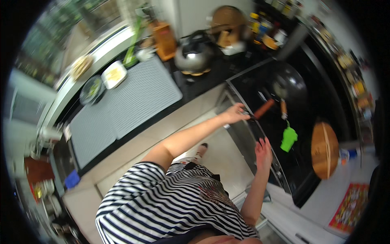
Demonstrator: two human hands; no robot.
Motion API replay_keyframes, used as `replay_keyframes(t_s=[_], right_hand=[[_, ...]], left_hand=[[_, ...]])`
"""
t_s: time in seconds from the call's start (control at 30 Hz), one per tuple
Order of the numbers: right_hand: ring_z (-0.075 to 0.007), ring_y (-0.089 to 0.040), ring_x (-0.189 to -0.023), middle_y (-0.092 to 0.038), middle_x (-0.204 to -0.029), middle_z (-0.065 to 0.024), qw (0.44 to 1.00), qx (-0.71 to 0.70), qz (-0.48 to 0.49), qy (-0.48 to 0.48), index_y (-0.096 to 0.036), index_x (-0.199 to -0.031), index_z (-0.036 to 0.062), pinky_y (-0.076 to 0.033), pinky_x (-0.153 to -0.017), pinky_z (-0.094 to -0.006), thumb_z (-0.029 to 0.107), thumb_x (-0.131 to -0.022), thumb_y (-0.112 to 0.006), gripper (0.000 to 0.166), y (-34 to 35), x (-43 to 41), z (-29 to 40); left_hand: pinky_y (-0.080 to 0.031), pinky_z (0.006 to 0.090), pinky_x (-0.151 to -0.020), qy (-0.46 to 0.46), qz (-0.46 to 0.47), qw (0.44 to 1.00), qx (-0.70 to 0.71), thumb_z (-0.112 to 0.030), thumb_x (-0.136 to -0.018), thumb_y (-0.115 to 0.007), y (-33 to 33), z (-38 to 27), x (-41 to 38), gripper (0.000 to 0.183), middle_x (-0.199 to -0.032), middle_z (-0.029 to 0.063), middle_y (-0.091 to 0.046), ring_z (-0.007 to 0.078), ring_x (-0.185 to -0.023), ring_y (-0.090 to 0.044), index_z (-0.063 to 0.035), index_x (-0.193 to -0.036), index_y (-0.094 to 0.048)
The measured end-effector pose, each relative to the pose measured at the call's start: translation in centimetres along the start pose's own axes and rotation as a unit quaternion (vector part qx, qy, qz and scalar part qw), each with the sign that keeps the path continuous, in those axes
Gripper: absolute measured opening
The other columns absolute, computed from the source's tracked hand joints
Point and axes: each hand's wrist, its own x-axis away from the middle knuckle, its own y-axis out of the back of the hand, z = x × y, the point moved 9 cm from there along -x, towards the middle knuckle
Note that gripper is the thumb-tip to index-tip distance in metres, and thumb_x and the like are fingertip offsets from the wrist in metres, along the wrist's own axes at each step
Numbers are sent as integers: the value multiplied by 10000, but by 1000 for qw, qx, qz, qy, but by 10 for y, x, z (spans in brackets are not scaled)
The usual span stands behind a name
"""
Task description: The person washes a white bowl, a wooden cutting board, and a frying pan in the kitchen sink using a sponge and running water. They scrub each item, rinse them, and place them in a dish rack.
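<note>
My left hand [236,113] reaches to the stove's front edge, fingers bent beside a small shiny part there; blur hides whether it grips it. My right hand [263,152] is raised by the same edge, closer to my body, fingers apart and empty. On the black stove [274,131] sits a dark, shiny wok [289,87]. A red handle [264,109] points from the wok's side towards my left hand. Near it lie a wooden handle [283,108] and a bright green item [288,138]. A round wooden lid or board [324,151] rests at the stove's right.
A steel kettle [193,56] and a wooden knife block [164,39] stand on the back counter. Left of them are a grey ribbed mat [128,106], a white dish of food [114,74] and a glass bowl [93,90]. Bottles [259,26] stand beyond the stove.
</note>
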Motion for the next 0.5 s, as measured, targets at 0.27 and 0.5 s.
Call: replay_keyframes(t_s=[0.27, 0.5], right_hand=[[-297, -500, -1042, -491, -1157, -152, 993, -115, -29, -13, -413, -1204, 74, -425, -862, -387, 400, -922, -433, 431, -6, -107, 92], [-159, -486, -631, -536, -852, -86, 968, -188, 87, -141, -481, -1093, 3, -421, -617, -278, 354, -942, -405, 390, -19, -158, 86]], left_hand=[[-470, 343, -749, 215, 184, 957, 60, -484, -766, -651, -86, -4, -90, 716, -1064, 113, -562, 191, -916, -563, -27, -1243, -376], [-448, 225, -520, 322, 245, 870, 281, -316, -824, -644, -137, 16, -99, 317, -728, 24, -525, 102, -582, -500, -43, -932, -523]])
